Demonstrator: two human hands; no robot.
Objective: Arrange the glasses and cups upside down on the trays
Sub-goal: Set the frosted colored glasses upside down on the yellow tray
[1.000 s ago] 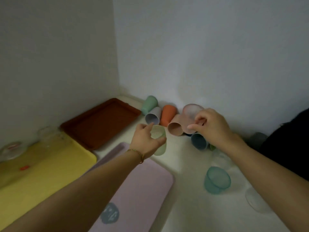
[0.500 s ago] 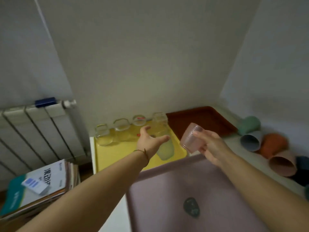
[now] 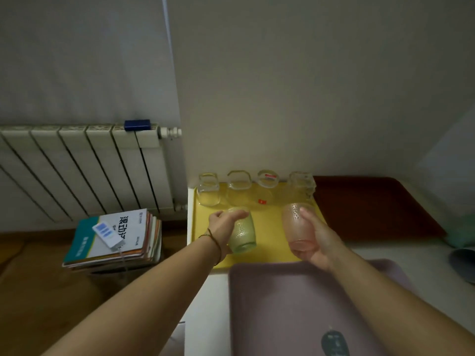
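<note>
My left hand (image 3: 223,228) grips a dimpled green glass (image 3: 243,233) by its upper end, over the front left of the yellow tray (image 3: 272,228). My right hand (image 3: 317,240) holds a dimpled pink glass (image 3: 298,227) over the tray's front right. Whether either glass touches the tray is unclear. Several clear glasses (image 3: 239,187) stand in a row along the yellow tray's back edge. A brown tray (image 3: 372,206) lies to the right, a pale purple tray (image 3: 295,304) lies in front.
A white radiator (image 3: 84,170) stands at the left, with a stack of books (image 3: 115,240) on the wooden floor below it. Green and grey cups (image 3: 462,242) show at the right edge. Walls close in behind the trays.
Both hands have carried their glasses down and forward over the yellow tray, and the view has swung left from the pile of cups to the trays and radiator.
</note>
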